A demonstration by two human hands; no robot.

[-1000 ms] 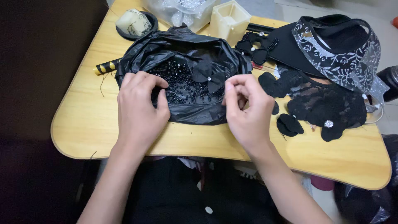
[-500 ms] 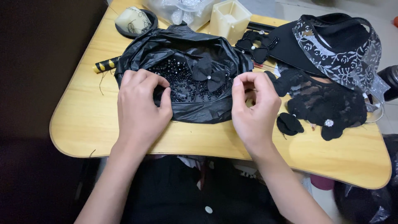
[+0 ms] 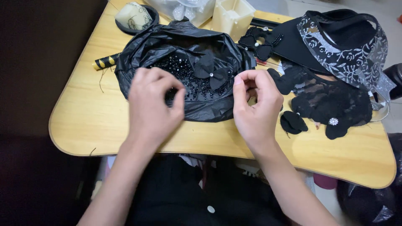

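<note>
Left hand (image 3: 153, 106) rests on the near rim of the black plastic bag (image 3: 146, 54), fingers curled narrow; whether it pinches anything cannot be told. Right hand (image 3: 256, 106), just right of the bag, pinches thumb to fingertips, contents too small to tell. Risk: dragging the bag rim could likely spill the black beads (image 3: 184, 75) onto the wooden table (image 3: 83, 121). The black bows (image 3: 213, 71) lie on the beads inside the bag; they could snag.

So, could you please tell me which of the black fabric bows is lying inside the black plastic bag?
The black bow resting on the beads in the black plastic bag, between both hands. The beaded bow lies outside it, on the table near the visor.
</note>
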